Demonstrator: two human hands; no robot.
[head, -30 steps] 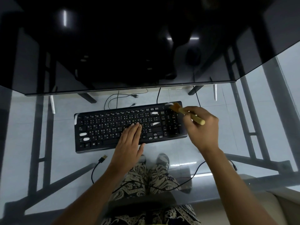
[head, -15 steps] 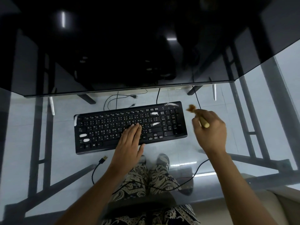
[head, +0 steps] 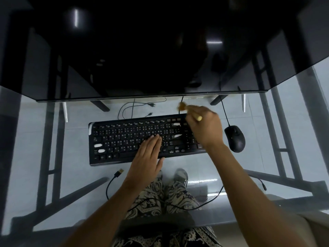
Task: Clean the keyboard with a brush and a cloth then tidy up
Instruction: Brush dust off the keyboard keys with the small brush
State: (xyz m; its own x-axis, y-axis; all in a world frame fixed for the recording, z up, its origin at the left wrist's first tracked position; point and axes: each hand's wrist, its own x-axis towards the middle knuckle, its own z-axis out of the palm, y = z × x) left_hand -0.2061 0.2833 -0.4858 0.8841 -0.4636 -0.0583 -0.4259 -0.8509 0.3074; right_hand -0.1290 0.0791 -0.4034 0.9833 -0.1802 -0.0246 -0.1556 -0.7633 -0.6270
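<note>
A black keyboard (head: 124,139) lies on the glass desk (head: 53,131) in front of me. My left hand (head: 147,157) rests flat on its middle keys, fingers together. My right hand (head: 204,129) is closed around a small wooden-handled brush (head: 188,109). The blurred bristles point up-left, just beyond the keyboard's upper right corner. The hand covers the number pad. No cloth is in view.
A black mouse (head: 235,139) sits right of the keyboard, its cable running to the dark monitor (head: 142,50) behind. A loose USB cable (head: 115,175) lies near the front left. Through the glass I see my patterned trousers and shoes.
My right hand swung the brush from right of the keyboard back left to its upper right corner. The mouse now shows on the right. My left hand stayed on the keys.
</note>
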